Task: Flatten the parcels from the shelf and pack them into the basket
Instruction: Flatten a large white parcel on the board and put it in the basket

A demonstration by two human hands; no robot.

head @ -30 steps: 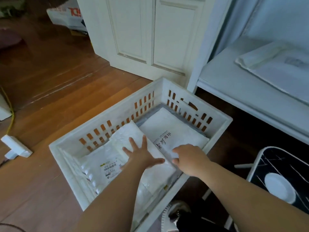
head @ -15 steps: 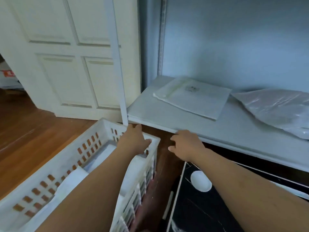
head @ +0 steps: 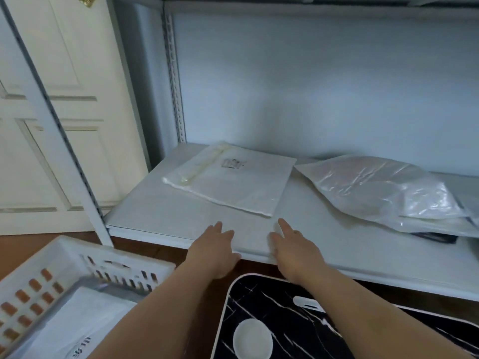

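Both hands, left hand (head: 212, 248) and right hand (head: 294, 251), have been raised from the basket (head: 64, 257), empty and flat-fingered; the white parcel (head: 233, 178) just ahead should be pressed evenly.

You're in a home, a storage corner by the look of it: cream panelled door (head: 59, 120) on your left, wood floor (head: 15, 244) underfoot, a slotted metal shelf (head: 166, 218) against a plain wall (head: 311, 86), plastic laundry-style basket (head: 64, 257) beside you.
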